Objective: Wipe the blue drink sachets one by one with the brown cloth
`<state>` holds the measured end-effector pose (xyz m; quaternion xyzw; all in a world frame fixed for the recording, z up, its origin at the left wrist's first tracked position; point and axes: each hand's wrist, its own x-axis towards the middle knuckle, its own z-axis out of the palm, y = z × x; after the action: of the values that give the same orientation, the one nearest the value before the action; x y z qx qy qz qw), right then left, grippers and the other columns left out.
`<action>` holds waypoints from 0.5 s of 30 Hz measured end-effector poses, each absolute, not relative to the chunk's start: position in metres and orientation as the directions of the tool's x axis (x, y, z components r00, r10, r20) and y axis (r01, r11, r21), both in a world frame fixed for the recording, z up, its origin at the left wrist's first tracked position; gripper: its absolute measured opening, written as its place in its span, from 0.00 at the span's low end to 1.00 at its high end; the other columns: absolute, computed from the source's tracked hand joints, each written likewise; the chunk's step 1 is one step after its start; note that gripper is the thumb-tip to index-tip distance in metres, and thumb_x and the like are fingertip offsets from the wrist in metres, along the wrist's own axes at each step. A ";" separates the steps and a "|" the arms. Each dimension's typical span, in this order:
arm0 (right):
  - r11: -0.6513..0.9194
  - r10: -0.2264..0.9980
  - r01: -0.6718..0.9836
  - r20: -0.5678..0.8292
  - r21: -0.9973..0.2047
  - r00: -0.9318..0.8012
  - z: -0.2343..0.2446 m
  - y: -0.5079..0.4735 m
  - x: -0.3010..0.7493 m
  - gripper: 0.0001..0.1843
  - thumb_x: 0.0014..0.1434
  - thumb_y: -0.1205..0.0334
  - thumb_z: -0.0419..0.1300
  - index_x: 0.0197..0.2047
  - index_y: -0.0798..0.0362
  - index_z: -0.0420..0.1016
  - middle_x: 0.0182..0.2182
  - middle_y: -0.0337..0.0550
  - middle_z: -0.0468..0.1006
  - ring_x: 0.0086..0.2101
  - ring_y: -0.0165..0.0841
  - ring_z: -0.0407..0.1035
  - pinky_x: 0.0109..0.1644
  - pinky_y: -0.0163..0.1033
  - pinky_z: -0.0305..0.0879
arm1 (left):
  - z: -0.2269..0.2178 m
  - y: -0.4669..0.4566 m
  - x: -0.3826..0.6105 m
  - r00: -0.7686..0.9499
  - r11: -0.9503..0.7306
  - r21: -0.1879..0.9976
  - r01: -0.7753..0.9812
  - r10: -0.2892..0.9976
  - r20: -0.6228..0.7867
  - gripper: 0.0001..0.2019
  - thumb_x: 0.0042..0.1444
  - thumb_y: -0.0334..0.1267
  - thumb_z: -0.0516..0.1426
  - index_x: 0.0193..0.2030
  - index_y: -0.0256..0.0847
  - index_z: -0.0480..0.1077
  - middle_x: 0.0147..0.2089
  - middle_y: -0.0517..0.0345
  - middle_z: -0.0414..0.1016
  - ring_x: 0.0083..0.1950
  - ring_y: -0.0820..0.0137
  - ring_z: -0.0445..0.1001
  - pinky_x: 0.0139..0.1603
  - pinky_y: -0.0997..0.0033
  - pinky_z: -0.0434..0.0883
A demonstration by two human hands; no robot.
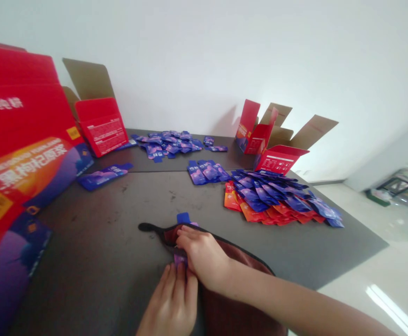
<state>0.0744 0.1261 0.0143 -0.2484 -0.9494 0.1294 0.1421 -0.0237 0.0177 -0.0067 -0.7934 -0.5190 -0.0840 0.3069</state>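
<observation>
My left hand point(170, 298) and my right hand point(201, 254) are close together at the near edge of the dark table top point(95, 242). A dark red cloth pouch point(233, 298) with a black edge lies under them, and my right hand grips its upper rim. A purple foil sachet point(180, 259) shows between my hands, and my left fingertips pinch its lower end. Behind the rim, a blue sachet tab point(183, 218) sticks up; my right hand hides whatever it joins.
Loose blue and red sachets lie in heaps point(277, 198) point(167, 145) across the table. Open red cartons point(100, 126) point(273, 144) stand at the back, and a large flat red carton point(18, 130) fills the left side. A white wall rises behind; a tiled floor point(361, 261) lies right.
</observation>
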 end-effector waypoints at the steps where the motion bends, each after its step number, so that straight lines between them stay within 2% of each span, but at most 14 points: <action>1: 0.839 0.513 0.442 0.191 -0.316 -0.837 0.014 0.132 0.071 0.06 0.54 0.74 0.53 0.31 0.56 0.67 0.33 0.43 0.72 0.37 0.30 0.67 0.42 0.30 0.61 | -0.008 0.018 -0.025 0.457 -0.283 -0.404 0.870 0.769 0.447 0.22 0.45 0.19 0.42 0.40 0.33 0.72 0.40 0.45 0.76 0.42 0.63 0.75 0.42 0.69 0.73; 4: 0.809 0.556 0.486 0.163 -0.330 -0.815 0.011 0.152 0.057 0.10 0.52 0.78 0.51 0.32 0.56 0.68 0.31 0.42 0.73 0.33 0.29 0.68 0.37 0.30 0.61 | -0.014 0.020 -0.026 0.457 -0.300 -0.366 0.881 0.742 0.490 0.22 0.46 0.19 0.42 0.41 0.33 0.71 0.39 0.47 0.77 0.41 0.64 0.75 0.41 0.71 0.72; 8: 0.767 0.617 0.537 0.171 -0.351 -0.769 0.008 0.187 0.040 0.16 0.50 0.78 0.50 0.40 0.55 0.70 0.35 0.44 0.76 0.36 0.32 0.71 0.39 0.32 0.62 | -0.016 0.020 -0.026 0.381 -0.285 -0.258 0.923 0.770 0.511 0.22 0.45 0.19 0.43 0.41 0.36 0.72 0.41 0.50 0.77 0.42 0.65 0.75 0.43 0.71 0.72; 11: 0.727 0.671 0.572 0.218 -0.380 -0.709 0.021 0.200 0.041 0.17 0.53 0.77 0.50 0.43 0.53 0.71 0.35 0.43 0.77 0.37 0.33 0.72 0.40 0.33 0.62 | -0.007 0.019 -0.026 0.322 -0.260 -0.193 0.946 0.820 0.474 0.25 0.43 0.17 0.42 0.41 0.36 0.72 0.42 0.51 0.76 0.43 0.67 0.74 0.42 0.72 0.73; 15: 0.711 0.694 0.549 0.319 -0.439 -0.645 0.050 0.173 0.070 0.15 0.60 0.71 0.48 0.46 0.50 0.70 0.39 0.38 0.77 0.39 0.28 0.71 0.43 0.29 0.62 | 0.005 0.019 -0.025 0.285 -0.258 -0.122 0.958 0.836 0.469 0.26 0.42 0.15 0.42 0.40 0.36 0.73 0.42 0.51 0.76 0.42 0.68 0.75 0.41 0.73 0.73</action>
<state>0.0697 0.1729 0.0500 -0.3477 -0.8939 0.1530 0.2378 -0.0250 0.0192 0.0051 -0.7775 -0.5771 -0.1566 0.1949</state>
